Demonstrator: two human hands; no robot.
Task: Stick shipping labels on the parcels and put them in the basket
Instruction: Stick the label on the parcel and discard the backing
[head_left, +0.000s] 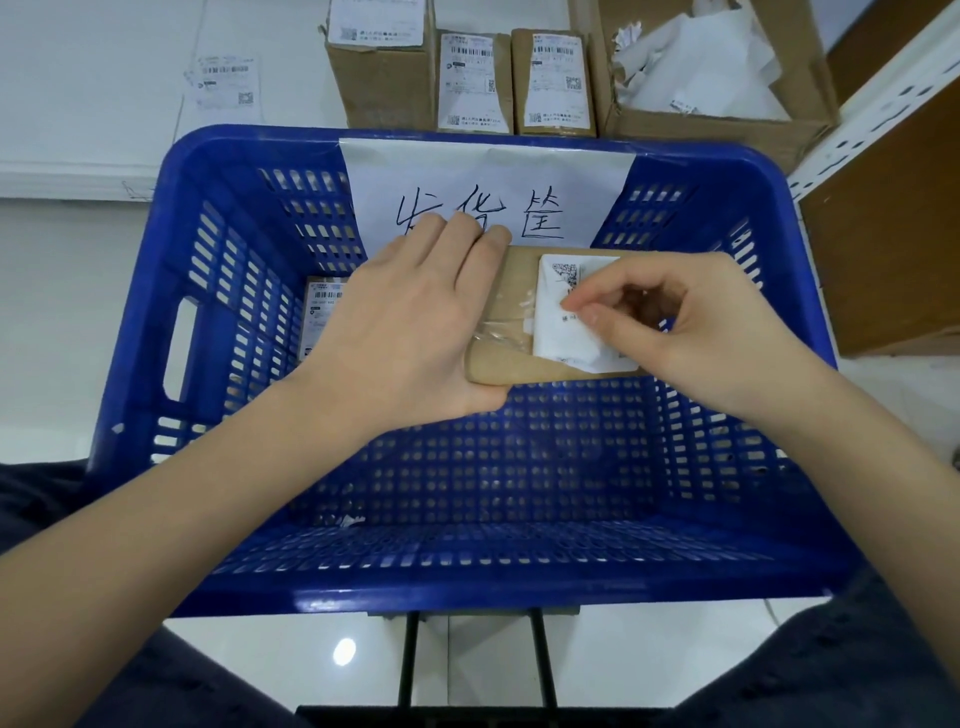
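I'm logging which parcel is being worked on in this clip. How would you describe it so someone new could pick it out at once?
Start at the big blue basket with the handwritten paper sign on its far wall. Just below that sign, a flat brown parcel is held above the basket: the left hand grips its edge and the right hand pinches a white label on it. The other parcels are untouched.

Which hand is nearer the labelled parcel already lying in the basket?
Left. The left hand sits just right of that parcel; the right hand is farther right, at the shipping label.
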